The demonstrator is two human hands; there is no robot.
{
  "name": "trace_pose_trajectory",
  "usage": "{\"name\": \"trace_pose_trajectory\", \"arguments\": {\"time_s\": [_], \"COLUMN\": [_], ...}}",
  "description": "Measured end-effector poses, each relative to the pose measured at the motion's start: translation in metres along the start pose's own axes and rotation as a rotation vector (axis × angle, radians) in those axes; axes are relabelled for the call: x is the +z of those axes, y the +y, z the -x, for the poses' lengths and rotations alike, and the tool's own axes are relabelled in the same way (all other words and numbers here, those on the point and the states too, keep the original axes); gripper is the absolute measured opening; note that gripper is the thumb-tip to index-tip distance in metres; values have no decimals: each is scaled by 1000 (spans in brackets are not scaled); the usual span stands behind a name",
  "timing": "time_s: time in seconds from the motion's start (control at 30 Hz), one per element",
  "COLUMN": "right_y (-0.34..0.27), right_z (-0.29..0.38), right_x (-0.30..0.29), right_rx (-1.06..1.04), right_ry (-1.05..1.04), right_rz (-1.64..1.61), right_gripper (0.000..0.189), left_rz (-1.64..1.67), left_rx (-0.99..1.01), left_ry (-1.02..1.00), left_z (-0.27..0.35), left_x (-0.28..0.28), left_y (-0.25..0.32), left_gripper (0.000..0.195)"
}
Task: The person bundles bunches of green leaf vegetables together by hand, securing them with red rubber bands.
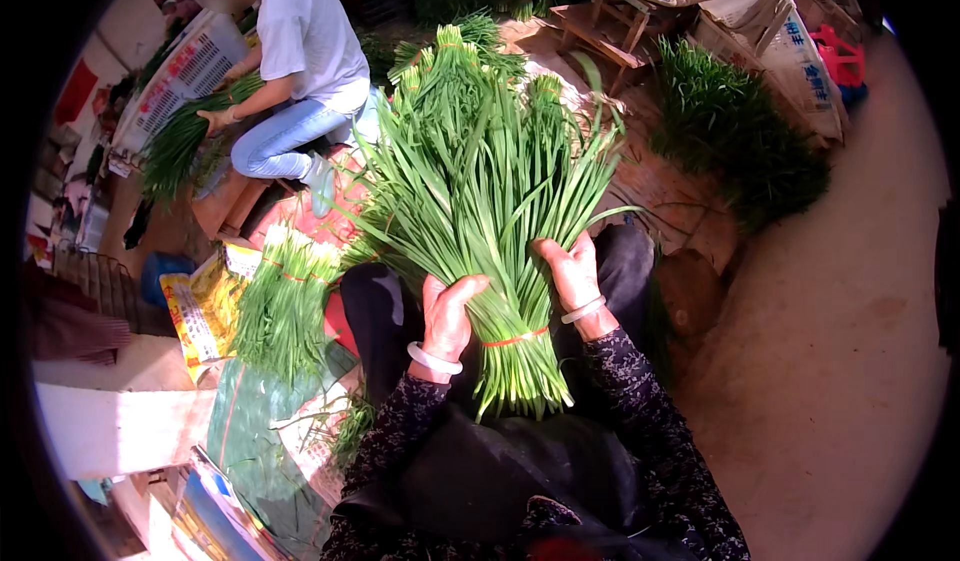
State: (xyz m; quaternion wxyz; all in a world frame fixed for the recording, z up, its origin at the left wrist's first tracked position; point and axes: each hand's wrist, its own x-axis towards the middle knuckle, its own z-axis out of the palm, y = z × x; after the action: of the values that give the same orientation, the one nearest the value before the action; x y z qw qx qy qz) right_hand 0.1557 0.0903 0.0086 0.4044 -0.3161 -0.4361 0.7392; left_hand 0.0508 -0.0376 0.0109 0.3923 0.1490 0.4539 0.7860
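Observation:
Between my hands stands a large bundle of green leafy stalks, likely garlic chives [487,253], with an orange-red band [516,338] around its lower part. The pale cut ends point towards my lap and the leaves fan out away from me. My left hand [448,317] grips the bundle's left side, thumb across the leaves. My right hand [574,276] holds its right side, thumb up; the fingers of both are partly hidden. Each wrist wears a pale bangle. Banded bundles [289,298] lie to the left, and others [450,58] are beyond the held one.
At the upper left a person [315,43] sits holding leafy stalks beside a white plastic crate [180,73]. Loose greens [735,125] lie at the right near a wooden stool [611,28]. A yellow printed bag [202,306] and green sheet [255,441] are at the left.

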Motion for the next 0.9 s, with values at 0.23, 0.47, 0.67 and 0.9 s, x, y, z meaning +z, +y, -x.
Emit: {"name": "trace_pose_trajectory", "arguments": {"time_s": [0.23, 0.47, 0.67, 0.9], "right_y": [-8, -17, -2, -7], "right_z": [6, 16, 2, 17], "right_x": [-10, 15, 4, 7], "right_rx": [-1, -252, -140, -256], "right_ry": [-45, -108, -30, -3], "right_rz": [-59, 829, 370, 437], "right_gripper": [31, 97, 41, 47], "left_rz": [33, -61, 51, -105], "left_rx": [-41, -62, -89, -48], "left_ry": [-29, -123, -21, -167], "left_z": [-1, 1, 0, 2], "left_x": [-1, 9, -2, 27], "left_y": [-5, 7, 3, 26], "left_gripper": [37, 37, 37, 46]}}
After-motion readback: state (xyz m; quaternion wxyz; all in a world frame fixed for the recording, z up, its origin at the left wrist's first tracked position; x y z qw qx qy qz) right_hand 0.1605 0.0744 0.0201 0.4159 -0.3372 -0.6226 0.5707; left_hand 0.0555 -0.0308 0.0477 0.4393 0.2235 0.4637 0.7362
